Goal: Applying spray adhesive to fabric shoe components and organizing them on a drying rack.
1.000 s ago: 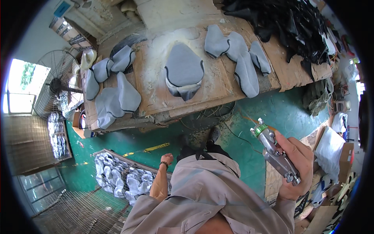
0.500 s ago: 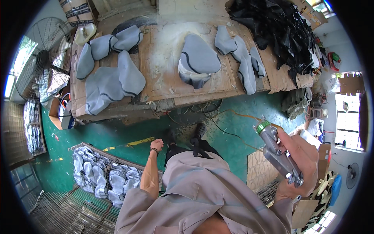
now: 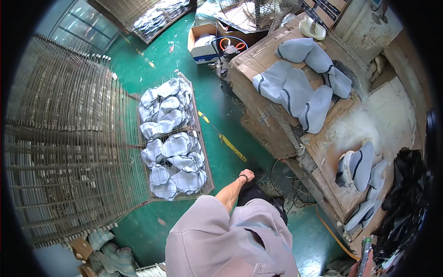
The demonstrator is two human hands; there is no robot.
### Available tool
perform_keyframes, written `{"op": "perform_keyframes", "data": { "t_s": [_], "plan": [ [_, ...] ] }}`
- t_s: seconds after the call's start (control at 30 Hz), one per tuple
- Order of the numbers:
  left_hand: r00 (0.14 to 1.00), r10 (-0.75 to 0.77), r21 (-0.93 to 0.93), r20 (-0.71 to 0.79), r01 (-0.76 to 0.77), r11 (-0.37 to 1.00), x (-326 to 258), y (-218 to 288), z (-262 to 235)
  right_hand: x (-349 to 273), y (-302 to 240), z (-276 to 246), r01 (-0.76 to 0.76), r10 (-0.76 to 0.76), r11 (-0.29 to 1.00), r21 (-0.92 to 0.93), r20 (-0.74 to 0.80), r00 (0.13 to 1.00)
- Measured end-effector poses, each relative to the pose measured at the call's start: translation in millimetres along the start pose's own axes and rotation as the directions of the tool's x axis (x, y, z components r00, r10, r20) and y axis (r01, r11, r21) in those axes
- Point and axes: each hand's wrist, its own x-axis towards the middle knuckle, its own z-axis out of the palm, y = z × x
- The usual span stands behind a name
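Note:
My left hand hangs at my side above the green floor, fingers curled into a loose fist with nothing in it. A wire tray full of pale grey fabric pieces lies on the floor just left of it. At the bottom right edge my right hand is barely visible, wrapped around a metal spray gun with a green tip. Beside that stands a cardboard-covered workbench carrying grey padded pieces.
Tall wire racks fill the left. A cardboard box and a fan stand at the far end of the bench. A black pile lies at the right. Cables and a yellow hose trail on the floor.
The view has swung round to the left: the workbench moved from the top to the right, and the wire racks and tray now fill the left. My right hand with the spray gun slid to the bottom edge.

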Motion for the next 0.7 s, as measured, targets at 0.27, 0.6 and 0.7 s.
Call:
{"op": "perform_keyframes", "data": {
  "t_s": [0.27,0.6,0.7],
  "plan": [
    [0.988,0.033,-0.109,0.15,-0.017,0.994,21,-59,-16,70,-17,8,-0.404,0.405,0.901,-0.157,-0.03,0.914],
    [0.944,-0.123,-0.163,0.306,0.179,0.97,49,-21,-6,53,-32,32,-0.486,0.398,0.839,-0.245,-0.334,0.855],
    [0.948,-0.02,-0.088,0.317,0.051,0.995,45,-5,-4,45,-37,36,-0.45,0.349,0.845,-0.288,-0.339,0.873]
  ]
}}
